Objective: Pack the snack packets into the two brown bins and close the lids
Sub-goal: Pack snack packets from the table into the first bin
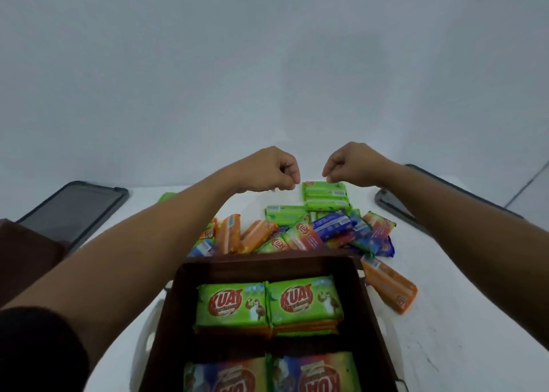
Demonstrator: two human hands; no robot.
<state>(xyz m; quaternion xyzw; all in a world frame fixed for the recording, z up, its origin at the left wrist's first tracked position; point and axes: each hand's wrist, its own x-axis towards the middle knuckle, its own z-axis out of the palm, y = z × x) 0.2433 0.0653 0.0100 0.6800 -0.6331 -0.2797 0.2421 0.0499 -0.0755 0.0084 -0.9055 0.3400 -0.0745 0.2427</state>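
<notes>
Reaching both arms over one brown bin (366, 302) holding four packet stacks (231, 305), past the loose packet pile (297, 234) on the white surface (460, 332) between two dark lids (74, 210) (389, 203), my left hand (276, 168) curls its fingers on nothing, while my right hand (350, 166) touches a green stack (325, 197) with curled fingers, grip unclear.

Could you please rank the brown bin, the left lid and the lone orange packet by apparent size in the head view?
Largest: brown bin, though it is nearest the camera.
Next: left lid.
Smallest: orange packet.
</notes>
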